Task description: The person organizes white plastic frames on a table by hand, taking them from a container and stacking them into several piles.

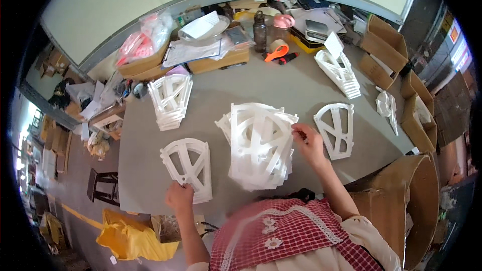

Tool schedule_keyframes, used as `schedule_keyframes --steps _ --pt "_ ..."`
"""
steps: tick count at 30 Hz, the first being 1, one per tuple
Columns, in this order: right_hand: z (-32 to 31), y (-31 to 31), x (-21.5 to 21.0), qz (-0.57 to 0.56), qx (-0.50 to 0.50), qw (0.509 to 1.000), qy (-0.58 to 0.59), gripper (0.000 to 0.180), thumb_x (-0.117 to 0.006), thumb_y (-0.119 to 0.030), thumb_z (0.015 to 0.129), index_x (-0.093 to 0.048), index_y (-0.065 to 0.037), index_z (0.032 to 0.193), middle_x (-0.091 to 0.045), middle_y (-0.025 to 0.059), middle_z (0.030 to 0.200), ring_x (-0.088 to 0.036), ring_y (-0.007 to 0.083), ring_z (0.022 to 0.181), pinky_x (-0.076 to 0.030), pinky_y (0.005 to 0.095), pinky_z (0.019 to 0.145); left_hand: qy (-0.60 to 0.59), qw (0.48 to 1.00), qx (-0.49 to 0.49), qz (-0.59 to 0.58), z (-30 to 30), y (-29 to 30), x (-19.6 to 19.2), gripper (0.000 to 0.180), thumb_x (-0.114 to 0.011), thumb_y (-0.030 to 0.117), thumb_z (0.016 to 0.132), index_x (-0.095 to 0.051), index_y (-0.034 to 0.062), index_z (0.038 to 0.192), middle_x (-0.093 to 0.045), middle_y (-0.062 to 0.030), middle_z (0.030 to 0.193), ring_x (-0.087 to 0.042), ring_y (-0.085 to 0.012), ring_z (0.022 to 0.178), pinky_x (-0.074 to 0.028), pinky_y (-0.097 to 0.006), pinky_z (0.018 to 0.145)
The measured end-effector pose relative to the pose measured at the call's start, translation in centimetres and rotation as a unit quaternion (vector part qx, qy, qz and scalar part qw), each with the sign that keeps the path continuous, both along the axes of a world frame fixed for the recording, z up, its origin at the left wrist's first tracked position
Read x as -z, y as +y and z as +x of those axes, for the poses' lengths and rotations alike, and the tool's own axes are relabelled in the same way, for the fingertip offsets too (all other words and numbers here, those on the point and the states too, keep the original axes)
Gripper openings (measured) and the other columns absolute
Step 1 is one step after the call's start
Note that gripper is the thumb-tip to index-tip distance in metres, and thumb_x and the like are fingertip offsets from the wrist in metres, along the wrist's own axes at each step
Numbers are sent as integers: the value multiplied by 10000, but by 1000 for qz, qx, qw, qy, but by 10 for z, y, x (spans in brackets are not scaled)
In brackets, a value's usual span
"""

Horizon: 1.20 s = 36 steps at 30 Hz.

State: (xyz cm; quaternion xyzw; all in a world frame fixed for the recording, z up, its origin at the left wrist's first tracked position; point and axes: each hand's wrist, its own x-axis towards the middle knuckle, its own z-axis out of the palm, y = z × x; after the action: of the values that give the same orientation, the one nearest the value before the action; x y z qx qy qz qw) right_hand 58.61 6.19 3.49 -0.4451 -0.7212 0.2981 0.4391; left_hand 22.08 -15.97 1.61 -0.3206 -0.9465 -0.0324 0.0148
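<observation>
A tall, uneven pile of white fan-shaped plastic frames (261, 145) stands in the middle of the table, directly before me. My right hand (309, 143) pinches the right edge of this pile near its upper corner. At the left front lies a smaller stack of fan-shaped frames (202, 180). My left hand (179, 195) is closed at that stack's lower left edge, with the fingertips partly hidden. To the right of my right hand, a fan-shaped frame (349, 130) lies flat on the table.
More frames are stacked at the back left (169, 101) and back right (337, 73), the latter with a white card. Along the far edge are a dark bottle (259, 32), an orange tape dispenser (277, 51) and a clipboard (193, 51). Cardboard boxes (384, 45) line the right side.
</observation>
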Motion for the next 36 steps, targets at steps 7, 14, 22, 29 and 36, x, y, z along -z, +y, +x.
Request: schedule_keyframes --steps 7,14,22,29,36 --pt "-37 -18 -15 50 -72 996 -25 219 -625 -19 857 -645 -58 1071 -668 139 930 -661 297 723 -539 366 634 -329 876 247 251 81 69 -44 321 -683 339 877 -677 26 944 -679 -155 825 -652 -317 763 -497 -391 681" --pt "-50 -41 -43 61 -117 991 18 222 -622 -56 893 -630 -53 1115 -671 148 953 -682 299 774 -548 358 649 -235 896 278 254 101 86 -65 250 -741 229 834 -654 7 911 -616 -72 731 -582 -162 683 -476 -308 649" --pt "-26 -57 -118 -109 -100 987 58 357 -639 -274 949 -585 -3 1175 -671 139 870 -658 241 702 -515 341 638 -314 705 489 407 173 83 -123 271 -654 66 836 -631 23 1102 -637 -97 1049 -609 -185 886 -504 -293 771" --pt "47 -10 -78 13 109 989 97 198 -585 -147 954 -621 -19 1101 -621 51 786 -559 114 669 -459 285 601 -197 712 575 353 192 106 -115 424 -629 59 828 -585 -7 1244 -528 -222 1335 -545 -356 1120 -478 -422 912" --pt "176 90 72 -107 332 937 -5 221 -613 -188 884 -690 -16 1001 -665 103 772 -615 182 703 -480 361 646 -134 879 408 206 120 105 -39 407 -667 117 825 -515 18 1190 -555 -199 1120 -528 -411 1033 -422 -493 919"
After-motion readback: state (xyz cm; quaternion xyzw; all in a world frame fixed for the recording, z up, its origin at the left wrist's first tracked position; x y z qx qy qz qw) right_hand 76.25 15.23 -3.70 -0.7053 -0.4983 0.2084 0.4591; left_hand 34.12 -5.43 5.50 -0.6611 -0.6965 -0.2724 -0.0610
